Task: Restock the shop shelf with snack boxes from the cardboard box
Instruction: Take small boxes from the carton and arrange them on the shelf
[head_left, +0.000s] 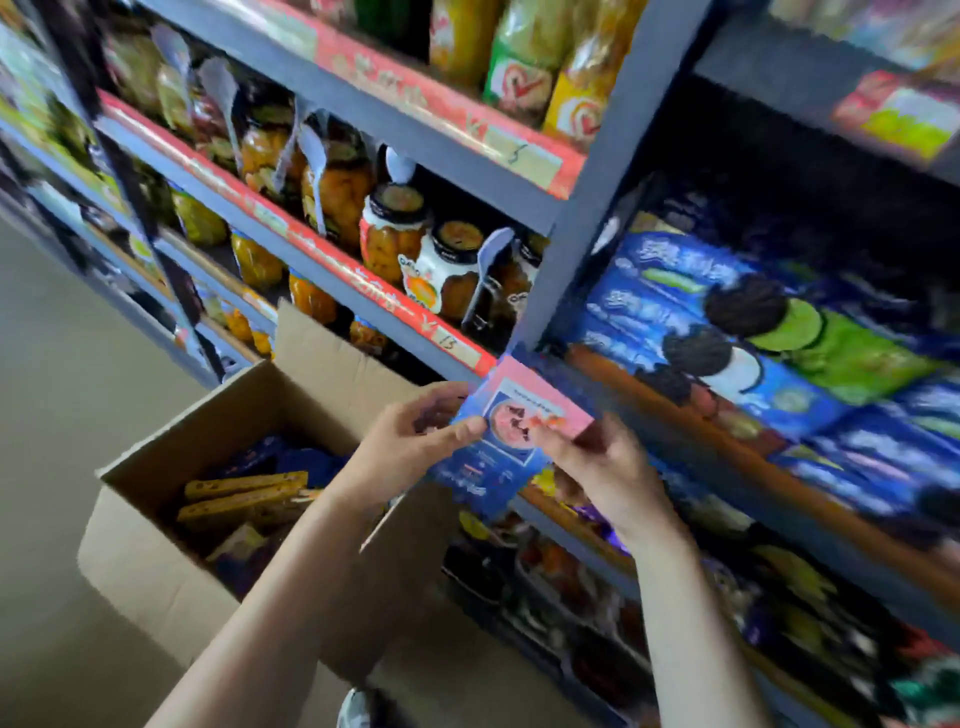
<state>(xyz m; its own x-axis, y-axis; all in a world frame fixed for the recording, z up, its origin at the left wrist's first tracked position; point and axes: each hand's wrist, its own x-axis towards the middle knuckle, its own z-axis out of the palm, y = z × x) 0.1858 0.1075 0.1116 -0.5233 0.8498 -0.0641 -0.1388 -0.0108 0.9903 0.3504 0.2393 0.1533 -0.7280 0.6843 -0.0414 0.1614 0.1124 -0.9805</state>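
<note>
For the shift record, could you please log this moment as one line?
left hand: grips snack box | right hand: grips it | cardboard box: open, stocked | placement: pending

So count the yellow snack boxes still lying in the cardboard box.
2 yellow snack boxes show, side by side in the cardboard box: upper one, lower one. Dark blue packs lie around them, and the person's left forearm covers part of the inside, so more may be hidden.

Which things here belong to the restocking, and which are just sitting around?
Part of the job: the pink-and-blue snack box held by left hand and right hand; the cardboard box; the blue cookie packs on the shelf.

Just there: fruit jars; yellow bags on top.
</note>
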